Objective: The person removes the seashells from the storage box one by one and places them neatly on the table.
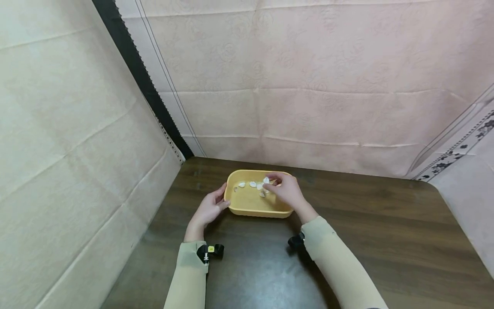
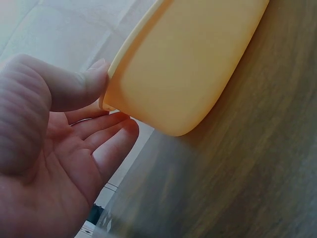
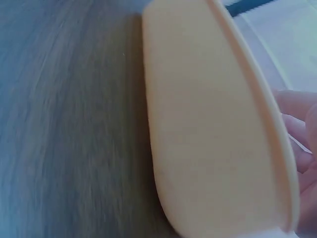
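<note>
A shallow yellow plastic tray (image 1: 247, 206) with rounded corners stands on the table. Small white garlic cloves (image 1: 252, 184) lie across its floor, several of them grouped near the right hand. My left hand (image 1: 210, 207) grips the tray's left end; in the left wrist view its thumb is at the rim and its fingers are underneath the edge. Reaching over the tray's right side, my right hand (image 1: 287, 189) pinches a white garlic clove (image 1: 266, 180) between thumb and fingers. The right wrist view shows mostly the tray's outer wall (image 3: 208, 124), which hides the fingertips.
The tray is near the back of a dark wooden table (image 1: 370, 231). A pale patterned cloth (image 1: 308, 86) hangs behind it, and another light cloth (image 1: 77, 150) hangs along the left side. Dark camera mounts (image 1: 210, 252) sit on both wrists.
</note>
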